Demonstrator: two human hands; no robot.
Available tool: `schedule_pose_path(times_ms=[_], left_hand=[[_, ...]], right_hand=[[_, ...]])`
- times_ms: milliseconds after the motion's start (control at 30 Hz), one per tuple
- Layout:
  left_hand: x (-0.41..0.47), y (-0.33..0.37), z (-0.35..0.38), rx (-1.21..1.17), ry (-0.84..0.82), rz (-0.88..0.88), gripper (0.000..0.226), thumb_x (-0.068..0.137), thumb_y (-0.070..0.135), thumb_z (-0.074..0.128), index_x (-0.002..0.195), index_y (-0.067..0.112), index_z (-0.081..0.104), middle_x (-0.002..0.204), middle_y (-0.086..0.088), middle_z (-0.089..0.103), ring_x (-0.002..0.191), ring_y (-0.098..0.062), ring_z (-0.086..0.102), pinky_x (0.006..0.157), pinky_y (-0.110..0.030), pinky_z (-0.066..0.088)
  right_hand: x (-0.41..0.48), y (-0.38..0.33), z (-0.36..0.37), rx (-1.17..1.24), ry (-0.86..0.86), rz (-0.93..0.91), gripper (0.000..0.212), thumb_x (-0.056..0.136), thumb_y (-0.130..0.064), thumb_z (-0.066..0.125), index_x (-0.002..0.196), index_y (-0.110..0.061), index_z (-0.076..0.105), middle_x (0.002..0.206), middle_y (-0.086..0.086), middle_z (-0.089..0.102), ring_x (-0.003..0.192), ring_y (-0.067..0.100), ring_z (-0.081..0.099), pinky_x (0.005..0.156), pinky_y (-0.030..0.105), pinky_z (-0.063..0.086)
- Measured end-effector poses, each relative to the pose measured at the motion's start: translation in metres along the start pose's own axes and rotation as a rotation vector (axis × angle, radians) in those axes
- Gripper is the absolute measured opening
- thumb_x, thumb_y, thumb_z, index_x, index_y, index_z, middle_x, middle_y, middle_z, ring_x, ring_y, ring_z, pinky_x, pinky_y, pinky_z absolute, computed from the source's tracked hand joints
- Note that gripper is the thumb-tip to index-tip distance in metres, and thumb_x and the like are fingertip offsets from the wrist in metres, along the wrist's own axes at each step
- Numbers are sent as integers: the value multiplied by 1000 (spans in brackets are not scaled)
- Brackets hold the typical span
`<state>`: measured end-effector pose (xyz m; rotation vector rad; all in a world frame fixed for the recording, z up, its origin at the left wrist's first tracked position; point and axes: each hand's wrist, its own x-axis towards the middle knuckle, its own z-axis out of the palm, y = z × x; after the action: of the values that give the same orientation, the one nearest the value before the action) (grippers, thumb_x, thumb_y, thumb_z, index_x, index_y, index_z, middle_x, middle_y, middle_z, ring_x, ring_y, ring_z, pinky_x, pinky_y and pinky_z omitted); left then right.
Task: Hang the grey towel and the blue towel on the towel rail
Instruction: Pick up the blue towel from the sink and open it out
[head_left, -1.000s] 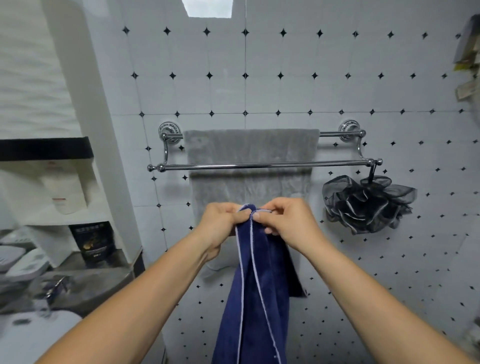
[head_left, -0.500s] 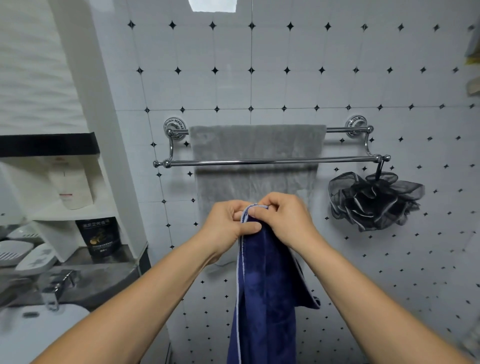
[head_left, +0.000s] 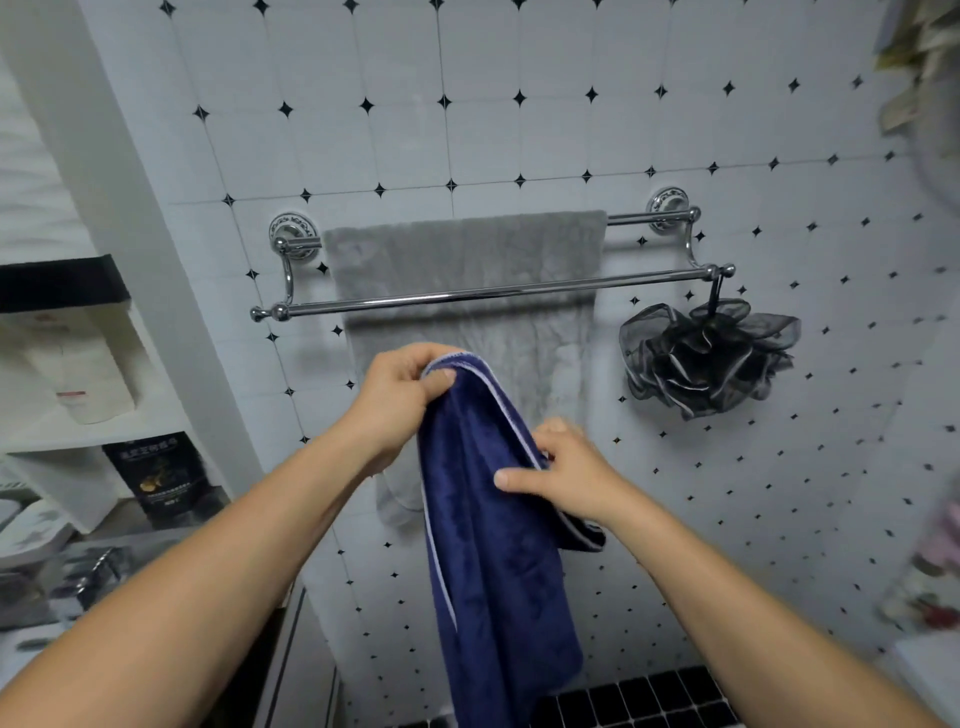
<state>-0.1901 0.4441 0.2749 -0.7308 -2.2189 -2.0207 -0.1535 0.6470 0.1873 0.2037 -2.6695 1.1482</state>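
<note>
The grey towel (head_left: 467, 249) hangs over the back bar of the chrome double towel rail (head_left: 493, 296) on the tiled wall. Its lower part falls behind the bare front bar. Below the rail I hold the blue towel (head_left: 493, 545), which has a pale edge and hangs down long in front of me. My left hand (head_left: 400, 395) pinches its top corner. Lower and to the right, my right hand (head_left: 561, 473) grips the towel's edge.
A black mesh bath sponge (head_left: 711, 353) hangs from the right end of the front bar. At the left, a white pillar (head_left: 135, 208) borders shelves with bottles and a dark box (head_left: 156, 478). Black floor tiles (head_left: 649, 701) show at the bottom.
My right hand has left the top corner and slid down the towel's edge to the right. The left hand keeps the corner. The view has tilted a little.
</note>
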Motion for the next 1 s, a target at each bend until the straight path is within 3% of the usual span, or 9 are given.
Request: schedule_pose_path(times_ms=[133,233,500,633,700,800,833,933,1000], left_hand=[[10,0,-14,-42,44,24,30,95,-6,46,91,14,67,78,4,70,74,-9,64,74,-19,53],[18,-9,-39,38,99,49,33,94,-4,49,89,21,69,77,10,73,73,-4,66,69,-15,52],[11,-92,-92,406,241,-100,33,93,11,53,76,33,70,80,1,71,75,-16,61,72,-33,50],[15,-111,-103,429,418,-167,28,92,15,54,70,30,63,79,-1,65,76,-20,55,70,-30,46],[13,-117,-111,412,439,-194,25,91,15,52,72,27,63,83,-7,65,77,-21,56,73,-33,46],[5,-120,-109,389,347,-169,21,89,14,51,77,26,63,79,-4,64,75,-21,55,70,-33,47],[4,-122,-104,406,299,-151,21,88,13,51,78,27,63,79,-2,63,74,-20,55,69,-32,46],[-7,-128,-104,518,125,-172,23,89,9,52,79,27,63,81,-5,62,77,-20,53,72,-33,44],[-21,-131,-120,697,-164,-273,21,92,6,56,84,23,64,84,-7,63,83,-22,57,79,-34,48]], right_hand=[[-22,76,23,-493,-291,181,51,66,-75,62,97,-36,68,107,-5,41,106,19,35,90,34,30],[-40,114,14,-550,-291,211,49,77,-66,60,109,-29,67,108,-8,44,108,19,40,92,34,33],[-13,71,-74,-71,127,196,15,76,-17,80,80,-2,77,79,13,68,74,30,62,65,35,47],[-43,17,-25,-150,-514,14,36,70,-45,80,64,-11,68,70,7,61,62,22,57,59,30,42],[-32,20,-28,-194,-403,75,32,72,-44,80,61,-16,68,65,10,61,58,20,54,56,30,39],[-5,45,-52,-140,197,365,22,77,-26,79,82,-4,76,73,19,69,64,23,55,60,33,47],[-4,49,-52,-100,198,375,24,76,-24,80,86,-2,77,74,20,69,61,21,53,60,31,46],[-15,40,-33,-137,-325,201,29,60,-43,83,70,-16,78,54,4,60,45,7,42,46,21,36],[-10,49,-40,-180,-215,244,29,60,-45,83,67,-18,77,45,-2,54,43,9,43,44,21,36]])
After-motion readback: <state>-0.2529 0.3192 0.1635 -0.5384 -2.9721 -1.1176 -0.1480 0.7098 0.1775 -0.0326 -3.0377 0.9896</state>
